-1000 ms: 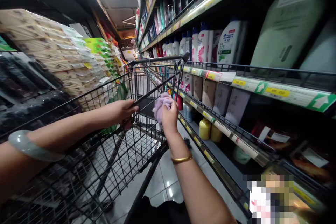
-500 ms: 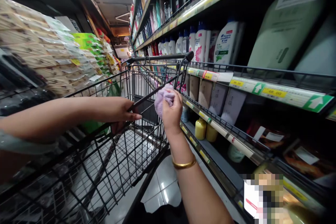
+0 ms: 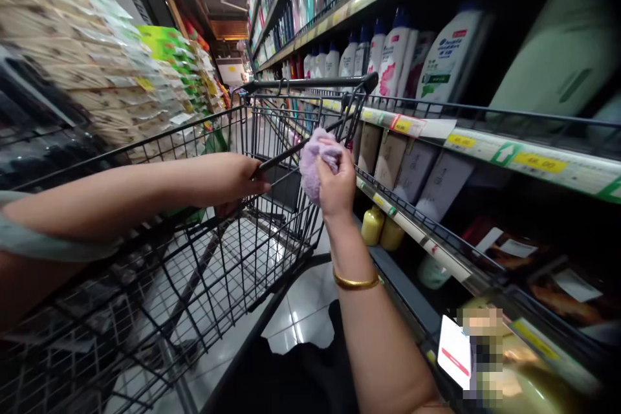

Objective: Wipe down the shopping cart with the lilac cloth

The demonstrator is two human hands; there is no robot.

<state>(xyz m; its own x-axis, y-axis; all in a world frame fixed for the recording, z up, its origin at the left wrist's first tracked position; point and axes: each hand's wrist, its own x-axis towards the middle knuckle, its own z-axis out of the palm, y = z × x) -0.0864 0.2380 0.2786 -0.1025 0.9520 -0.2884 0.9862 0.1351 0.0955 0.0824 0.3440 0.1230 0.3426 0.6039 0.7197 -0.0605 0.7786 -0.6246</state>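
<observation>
A black wire shopping cart (image 3: pixel 252 252) stands tilted in a store aisle in front of me. My left hand (image 3: pixel 233 181) grips a slanted bar on the cart's rim, fingers wrapped round it. My right hand (image 3: pixel 336 186) is closed on a crumpled lilac cloth (image 3: pixel 313 162) and presses it against the same bar near the cart's right side. A gold bangle (image 3: pixel 356 282) sits on my right wrist, and a pale green bangle (image 3: pixel 29 242) on my left forearm.
Shelves on the right hold white shampoo bottles (image 3: pixel 439 74), boxes and yellow bottles (image 3: pixel 372 225), with yellow price tags (image 3: pixel 538 162) along the rail. Stacked paper packs (image 3: pixel 97 71) fill the left side. Glossy floor tiles (image 3: pixel 301 310) show under the cart.
My right hand with the cloth has slid up and to the right along the bar. The view has swung, so cart and shelves sit a little higher and further right.
</observation>
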